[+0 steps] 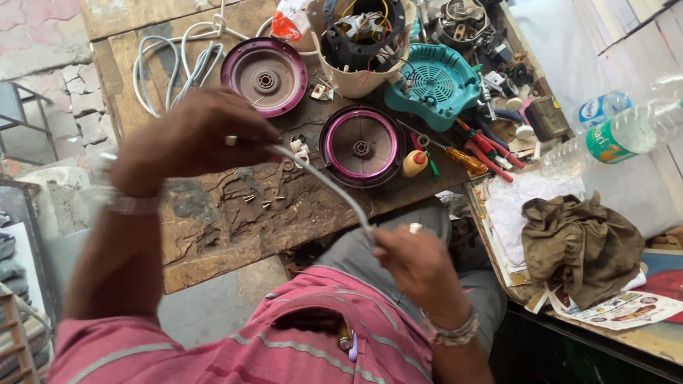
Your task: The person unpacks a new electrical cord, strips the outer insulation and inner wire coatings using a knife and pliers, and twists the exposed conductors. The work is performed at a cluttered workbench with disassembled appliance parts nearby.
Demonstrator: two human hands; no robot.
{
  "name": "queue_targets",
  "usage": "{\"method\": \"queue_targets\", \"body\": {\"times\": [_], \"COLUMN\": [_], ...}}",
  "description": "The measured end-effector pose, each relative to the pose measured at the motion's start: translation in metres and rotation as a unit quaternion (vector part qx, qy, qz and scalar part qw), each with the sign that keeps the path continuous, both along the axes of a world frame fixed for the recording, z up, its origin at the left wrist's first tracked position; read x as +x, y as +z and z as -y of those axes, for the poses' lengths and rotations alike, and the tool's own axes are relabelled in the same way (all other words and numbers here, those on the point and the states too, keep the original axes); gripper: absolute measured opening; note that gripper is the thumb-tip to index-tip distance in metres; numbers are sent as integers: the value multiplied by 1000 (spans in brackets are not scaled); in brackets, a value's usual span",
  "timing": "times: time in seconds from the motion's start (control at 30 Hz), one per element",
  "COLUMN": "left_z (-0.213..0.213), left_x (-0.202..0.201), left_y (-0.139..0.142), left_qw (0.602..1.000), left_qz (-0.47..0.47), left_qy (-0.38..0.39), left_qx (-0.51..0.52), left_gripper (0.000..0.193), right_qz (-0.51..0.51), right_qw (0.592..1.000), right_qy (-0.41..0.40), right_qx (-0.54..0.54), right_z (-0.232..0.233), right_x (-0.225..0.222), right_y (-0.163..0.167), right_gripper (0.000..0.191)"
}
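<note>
White cable point(322, 182) taut between both hands point(419, 262)

Worn wooden bench point(222, 232) — discs point(264, 75), screws point(259, 201).

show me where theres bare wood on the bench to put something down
Bare wood lies on the near part of the workbench, between the loose screws and its front edge, under the left hand. The far side is crowded: two purple-rimmed discs, white cable, teal cover, screwdrivers.

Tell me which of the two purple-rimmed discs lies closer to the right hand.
The dark-centred disc beside the screwdrivers; the other disc lies farther back by the white cable, away from the right hand.
</note>
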State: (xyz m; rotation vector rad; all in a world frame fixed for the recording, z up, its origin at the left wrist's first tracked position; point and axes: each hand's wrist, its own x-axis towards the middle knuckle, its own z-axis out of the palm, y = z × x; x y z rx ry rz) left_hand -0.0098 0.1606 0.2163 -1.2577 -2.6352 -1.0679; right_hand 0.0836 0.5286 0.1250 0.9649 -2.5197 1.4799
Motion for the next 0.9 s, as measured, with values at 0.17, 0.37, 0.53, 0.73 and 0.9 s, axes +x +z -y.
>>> {"method": "queue_targets", "body": {"times": [0.17, 0.37, 0.53, 0.73, 0.9], "left_z": [29, 81, 92, -54, -107], "left_x": [21, 4, 17, 31, 23], "left_y": [4, -112, -185, -228, -232], "left_qw": [935, 823, 813, 978, 978], "left_qz": [115, 308, 205, 20, 72], "left_qy": [178, 270, 357, 177, 152], "left_qx": [-286, -393, -412, -105, -123], "left_gripper": [30, 33, 20, 42, 40], "right_qz": [56, 59, 194, 267, 297], "right_qw": [979, 990, 973, 952, 941], "right_qy": [-122, -69, -91, -149, -161], "right_qx": [152, 105, 85, 24, -29], "right_z": [32, 42, 57, 50, 17], "right_x": [-14, -23, -33, -44, -41], "right_y": [-38, -119, -179, -209, -205], "right_gripper": [22, 22, 14, 15, 15]}}
